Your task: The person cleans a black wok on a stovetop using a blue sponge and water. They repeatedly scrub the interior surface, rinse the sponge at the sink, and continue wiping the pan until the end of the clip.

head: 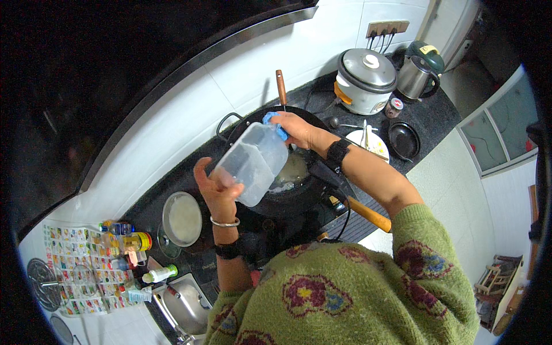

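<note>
A translucent plastic container (254, 159) is tilted above a black wok (297, 189), which holds some liquid on its bottom. My left hand (220, 187) grips the container's lower left end. At its upper right corner my right hand (293, 129) holds a blue cloth (274, 123), pressed close to the rim; how far the cloth reaches inside is hidden. A utensil with a wooden handle (280, 86) stands at the wok's far edge, behind my right hand. The wok's own wooden handle (368, 214) points to the lower right, below my right forearm.
A bowl of whitish contents (182, 219) stands on the left. Bottles (138, 241) and a sink (185, 304) lie at the lower left. To the right are a plate with utensils (366, 142), a small black pan (404, 140), a jar (393, 108), a rice cooker (366, 82) and an electric kettle (415, 77).
</note>
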Motion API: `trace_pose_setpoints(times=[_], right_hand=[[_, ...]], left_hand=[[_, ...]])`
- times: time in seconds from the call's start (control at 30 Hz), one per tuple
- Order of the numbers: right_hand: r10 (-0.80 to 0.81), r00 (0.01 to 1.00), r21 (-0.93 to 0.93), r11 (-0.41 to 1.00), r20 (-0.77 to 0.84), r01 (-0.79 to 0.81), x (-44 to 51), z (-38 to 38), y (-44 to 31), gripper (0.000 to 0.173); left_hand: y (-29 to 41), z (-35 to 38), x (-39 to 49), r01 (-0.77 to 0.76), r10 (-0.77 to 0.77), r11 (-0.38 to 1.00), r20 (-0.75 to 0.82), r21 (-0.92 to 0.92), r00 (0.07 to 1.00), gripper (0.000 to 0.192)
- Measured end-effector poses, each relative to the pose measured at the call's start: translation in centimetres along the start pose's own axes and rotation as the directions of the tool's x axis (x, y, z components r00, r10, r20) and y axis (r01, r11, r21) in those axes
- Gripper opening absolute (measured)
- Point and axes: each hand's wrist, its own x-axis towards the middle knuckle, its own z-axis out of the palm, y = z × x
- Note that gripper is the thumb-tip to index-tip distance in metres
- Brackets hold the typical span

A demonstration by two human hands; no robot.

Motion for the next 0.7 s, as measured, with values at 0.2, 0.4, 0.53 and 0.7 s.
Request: trace_pose_setpoints(times=[0.2,0.4,0.53,0.7], right_hand=[[-0.099,0.995,0.081,0.992,-0.002,0.098,-0.7,0.3,0.0,0.02],[-0.444,0.882,-0.333,0.865,-0.16,0.375,-0.8,0.4,2.2,0.023],[-0.503,0.757,-0.405,0.849,-0.418,0.34,-0.4,2.8,4.2,0.035],[-0.523,0.78,-0.376,0.838,-0.343,0.396,-1.8,5.4,5.4,0.034]], left_hand=[[-2.6,-2.5,1.0,0.086,-0.145,0.92,-0.127,-0.383,0.981,0.064],[-6.4,-4.6,1.5,0.198,-0.306,0.654,-0.016,-0.73,0.952,0.038],[-7.6,-3.2,2.3,0.246,-0.419,0.613,-0.045,-0.751,0.907,0.026],[-7.3,-0.9,2.3,0.269,-0.567,0.622,-0.186,-0.735,0.802,0.01]])
